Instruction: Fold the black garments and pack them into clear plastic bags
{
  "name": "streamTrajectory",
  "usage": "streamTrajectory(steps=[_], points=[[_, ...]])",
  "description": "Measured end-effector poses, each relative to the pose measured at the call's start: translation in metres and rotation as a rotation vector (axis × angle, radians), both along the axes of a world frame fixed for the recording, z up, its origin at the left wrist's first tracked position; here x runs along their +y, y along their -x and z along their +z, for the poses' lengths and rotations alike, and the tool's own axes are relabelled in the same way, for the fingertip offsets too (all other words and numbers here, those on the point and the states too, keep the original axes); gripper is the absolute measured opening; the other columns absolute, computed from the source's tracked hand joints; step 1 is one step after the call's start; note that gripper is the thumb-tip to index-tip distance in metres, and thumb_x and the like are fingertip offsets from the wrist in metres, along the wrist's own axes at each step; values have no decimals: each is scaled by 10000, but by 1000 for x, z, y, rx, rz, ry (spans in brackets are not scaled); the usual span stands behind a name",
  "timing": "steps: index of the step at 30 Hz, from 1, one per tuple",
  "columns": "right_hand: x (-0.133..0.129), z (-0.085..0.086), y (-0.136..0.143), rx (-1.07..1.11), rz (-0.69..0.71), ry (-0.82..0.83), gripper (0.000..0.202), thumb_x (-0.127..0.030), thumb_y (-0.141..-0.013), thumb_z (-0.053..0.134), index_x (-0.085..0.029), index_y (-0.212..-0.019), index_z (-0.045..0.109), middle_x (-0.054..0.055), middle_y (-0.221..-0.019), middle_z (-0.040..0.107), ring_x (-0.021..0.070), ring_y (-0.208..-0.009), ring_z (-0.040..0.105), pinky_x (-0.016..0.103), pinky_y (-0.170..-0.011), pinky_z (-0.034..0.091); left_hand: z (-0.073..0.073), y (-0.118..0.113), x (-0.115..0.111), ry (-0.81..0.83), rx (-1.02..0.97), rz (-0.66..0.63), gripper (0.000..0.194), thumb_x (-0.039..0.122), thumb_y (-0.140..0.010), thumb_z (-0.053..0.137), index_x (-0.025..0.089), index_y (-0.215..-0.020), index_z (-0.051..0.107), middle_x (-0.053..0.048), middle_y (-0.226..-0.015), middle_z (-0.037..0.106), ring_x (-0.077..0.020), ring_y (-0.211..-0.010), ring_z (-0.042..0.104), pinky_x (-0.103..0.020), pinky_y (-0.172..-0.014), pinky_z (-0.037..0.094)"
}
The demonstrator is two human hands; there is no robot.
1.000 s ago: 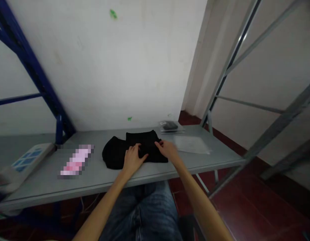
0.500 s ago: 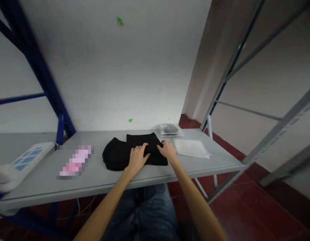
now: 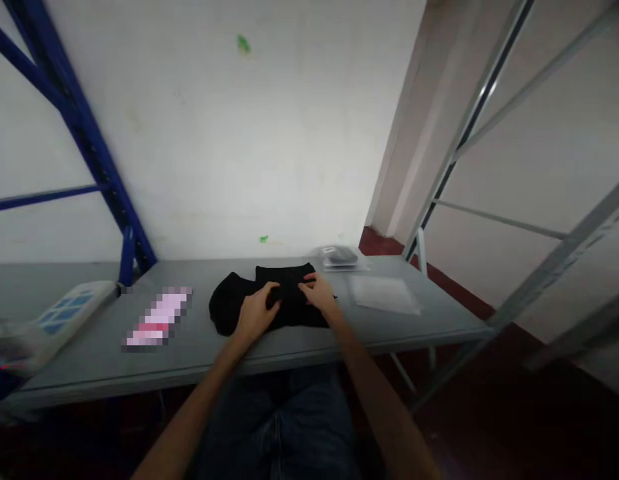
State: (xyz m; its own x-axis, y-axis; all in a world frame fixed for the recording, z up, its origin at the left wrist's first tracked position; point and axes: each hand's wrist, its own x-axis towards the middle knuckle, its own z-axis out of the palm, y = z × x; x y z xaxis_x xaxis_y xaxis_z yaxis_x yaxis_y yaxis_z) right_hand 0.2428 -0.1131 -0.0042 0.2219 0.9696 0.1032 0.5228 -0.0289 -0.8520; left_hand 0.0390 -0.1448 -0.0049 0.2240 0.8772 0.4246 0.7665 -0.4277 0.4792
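A black folded cloth garment [image 3: 227,303] lies flat on the grey table, with a rounded part at its left and a squarer part at its right. My left hand [image 3: 255,312] rests on the middle of it, thumb and forefinger apart with dark fabric between them. On the garment's right part lies my right hand [image 3: 319,295], its fingers spread and touching the cloth. Parts of the fabric are hidden under both hands.
Right of the garment lies a clear plastic bag [image 3: 384,295]. Behind it is a stack of packaged dark items [image 3: 339,257]. A pixelated pink object [image 3: 162,317] and a white package with blue squares [image 3: 67,312] are at left. Blue [image 3: 92,150] and grey [image 3: 442,173] posts flank the table [image 3: 189,360].
My left hand has slid left over the garment. My right hand has shifted slightly left and away from me. The view has moved a little, and the garment keeps nearly the same shape.
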Motion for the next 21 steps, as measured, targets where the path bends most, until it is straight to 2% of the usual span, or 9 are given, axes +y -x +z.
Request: streamTrajectory(steps=[2,5,8,11,15,18,21], points=[[0,-10,10,142,15,43,260,-249,-856,724,-217,-1102,645,30,-958,751,189,-770,732,283,-561,626,-5,12,-5,18,27,7,490,300,-880,708,268,-1347,562,-42,-1042,763,-264,-975,740,-362,-850,541],[0,-20,18,223,10,32,249,-227,-856,708,-223,-1090,623,21,-949,733,175,-733,715,260,-490,609,-13,17,-8,4,72,0,563,382,-857,754,255,-1359,533,-65,-1090,755,-285,-1036,721,-407,-913,529],[-1,-19,19,214,28,11,245,-225,-879,677,-228,-1113,607,16,-954,727,167,-742,712,269,-528,620,-17,10,-6,-56,106,8,469,428,-909,704,256,-1320,558,-80,-1136,747,-298,-1073,704,-421,-927,514],[-6,-13,8,30,52,-56,197,-226,-882,672,-224,-1076,636,35,-1034,728,166,-814,713,297,-675,633,-20,5,-3,-116,133,4,361,409,-972,622,256,-1298,588,-86,-1155,743,-299,-1069,697,-421,-917,501],[-29,-4,-39,-391,-14,-180,254,-241,-911,645,-228,-1163,674,80,-1179,691,189,-927,702,333,-903,561,-24,5,-3,-177,171,1,338,401,-1000,570,245,-1296,617,-88,-1117,749,-308,-1050,689,-426,-897,488],[-49,-3,-94,-634,-149,-132,346,-193,-905,627,-197,-1248,676,128,-1239,678,260,-1135,651,344,-971,500,-24,6,-5,-204,195,10,338,402,-1006,553,238,-1289,640,-91,-1086,751,-312,-1029,684,-435,-892,482],[-61,-6,-139,-714,-143,-38,355,-203,-895,655,-194,-1247,697,122,-1216,701,264,-1124,657,345,-972,486,-24,6,-5,-202,201,19,330,393,-1014,538,243,-1287,647,-94,-1084,753,-303,-1018,678,-430,-889,480]])
